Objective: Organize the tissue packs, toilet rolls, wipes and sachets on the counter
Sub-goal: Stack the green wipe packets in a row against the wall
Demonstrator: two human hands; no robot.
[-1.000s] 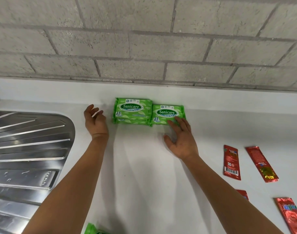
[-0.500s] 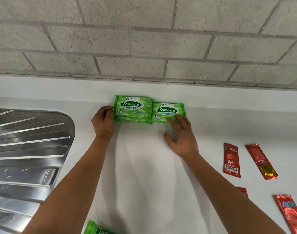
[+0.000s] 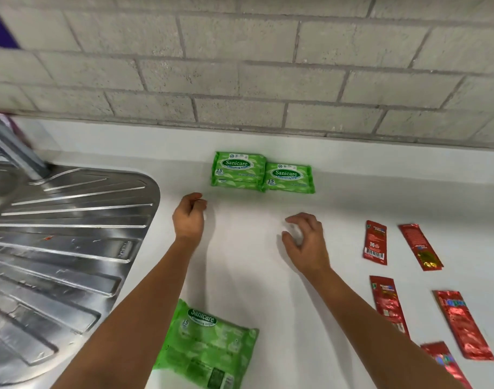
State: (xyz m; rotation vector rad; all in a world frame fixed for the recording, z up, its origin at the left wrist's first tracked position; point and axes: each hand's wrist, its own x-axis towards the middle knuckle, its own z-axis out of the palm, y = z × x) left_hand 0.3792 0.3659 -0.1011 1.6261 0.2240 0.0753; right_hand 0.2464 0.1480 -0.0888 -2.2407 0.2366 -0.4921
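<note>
Over on the far left sits the steel sink drainboard [image 3: 66,234] with the faucet [image 3: 12,147] poking in above it, nothing on it to sort. Moving right, the person's left hand [image 3: 189,217] hangs just off the counter [image 3: 254,262] with its fingers loosely curled and holding nothing; half a second ago it was pressed up against the left end of the wipes, so it has pulled back toward the body. Below that forearm, near the front edge, a loose wipes pack [image 3: 209,346] lies skewed and not yet lined up. Against the back wall, the stacked wipes packs [image 3: 238,171] sit on the left and touch the single wipes pack [image 3: 287,178] beside them, both squared to the wall. The right hand [image 3: 306,242] has come off that single pack too, and now hovers well short of it, fingers half bent and spread, gripping nothing. So the nudging of that row looks finished, and the guess is the loose pack near the front is next to join it. Further right, the red sachets [image 3: 421,247] are scattered in rough rows, some tilted, well apart from the wipes and probably waiting their turn. No tissue packs or toilet rolls show up in this view.
</note>
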